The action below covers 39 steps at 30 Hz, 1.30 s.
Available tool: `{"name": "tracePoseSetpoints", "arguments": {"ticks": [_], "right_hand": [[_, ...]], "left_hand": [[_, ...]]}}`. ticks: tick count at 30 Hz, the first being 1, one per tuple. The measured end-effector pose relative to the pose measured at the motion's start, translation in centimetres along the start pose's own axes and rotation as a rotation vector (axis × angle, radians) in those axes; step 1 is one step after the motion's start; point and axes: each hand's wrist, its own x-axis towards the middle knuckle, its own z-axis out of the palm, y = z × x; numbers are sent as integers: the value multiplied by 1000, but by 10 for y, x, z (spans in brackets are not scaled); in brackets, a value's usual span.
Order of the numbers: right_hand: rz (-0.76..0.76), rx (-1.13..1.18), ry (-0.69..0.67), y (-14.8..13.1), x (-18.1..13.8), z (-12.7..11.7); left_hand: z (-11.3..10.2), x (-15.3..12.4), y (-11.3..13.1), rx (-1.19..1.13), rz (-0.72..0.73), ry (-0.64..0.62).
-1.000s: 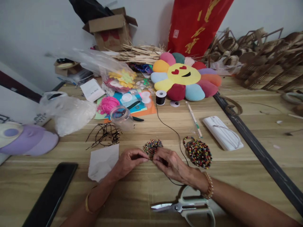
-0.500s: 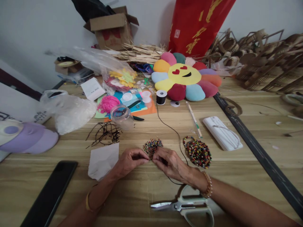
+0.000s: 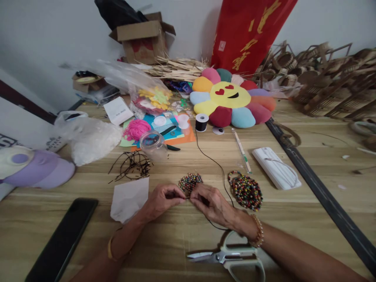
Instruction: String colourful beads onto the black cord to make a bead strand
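Observation:
My left hand (image 3: 165, 201) is closed in a pinch on a tiny reddish bead, partly hidden by the fingertips. Opposite it, almost touching, my right hand (image 3: 214, 204) pinches the end of a black cord (image 3: 210, 156). This cord runs down from a black spool (image 3: 201, 123) and passes beneath the right wrist. A small heap of multicoloured beads (image 3: 190, 182) lies just beyond both hands. To the right is a coiled pile of strung beads (image 3: 246, 190). Scissors (image 3: 219, 257) lie below the right forearm with their blades pointing left.
A black phone (image 3: 63, 239) and a white paper sheet (image 3: 129, 199) lie left. Cut cord pieces (image 3: 131, 165) sit near a clear jar (image 3: 153, 145). Farther back are pink yarn (image 3: 138, 130) and a flower cushion (image 3: 232, 98). A white power bank (image 3: 276, 167) lies right.
The camera view has shifted slightly. Both hands keep nearly the same pinch close together, and the bead and cord between the fingertips look almost unchanged.

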Motion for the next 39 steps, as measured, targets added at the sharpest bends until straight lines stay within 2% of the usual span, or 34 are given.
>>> {"name": "tracePoseSetpoints", "arguments": {"ticks": [39], "right_hand": [[-56, 63, -86, 2, -2, 0]], "left_hand": [[3, 0, 0, -66, -1, -10]]}}
